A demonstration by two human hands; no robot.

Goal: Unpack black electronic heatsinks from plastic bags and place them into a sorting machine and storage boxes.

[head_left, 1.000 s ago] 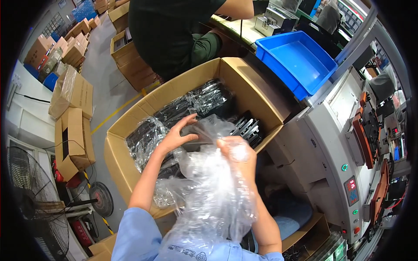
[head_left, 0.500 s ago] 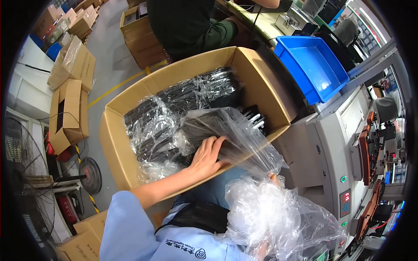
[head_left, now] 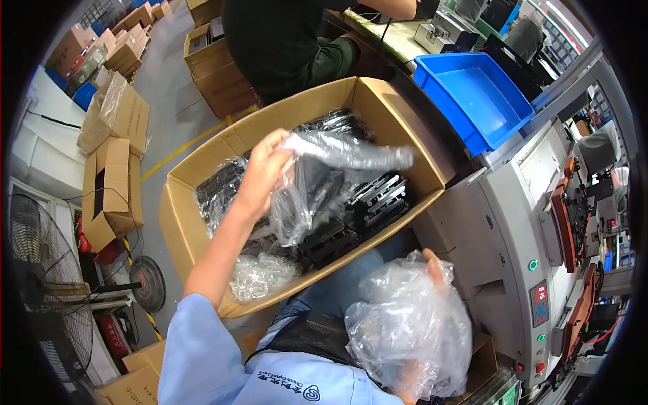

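Observation:
My left hand (head_left: pixel 264 169) is raised over a large cardboard box (head_left: pixel 177 233), its fingers closed on a clear plastic bag (head_left: pixel 295 202). The bag hangs over the box, and its right part is smeared by motion. Below it, black plastic parts (head_left: pixel 378 209) lie uncovered at the box's near right. Others at the far side stay under clear wrap, and a crumpled plastic bag (head_left: pixel 264 275) rests in the near corner. At my right side, my right hand (head_left: pixel 436 267) clutches a bundle of crumpled plastic bags (head_left: pixel 405 314); most of that hand is hidden behind it.
A blue tray (head_left: pixel 489 101) stands beyond the box to the right, near a grey machine (head_left: pixel 503 223). Someone in dark clothes (head_left: pixel 273 47) sits just past the box. Leftward are a fan (head_left: pixel 54 283) and an opened carton (head_left: pixel 115 192).
My left hand has moved up and left, lifting the plastic bag and uncovering black parts. The bundle in my right hand is more compact, its trailing end drawn in.

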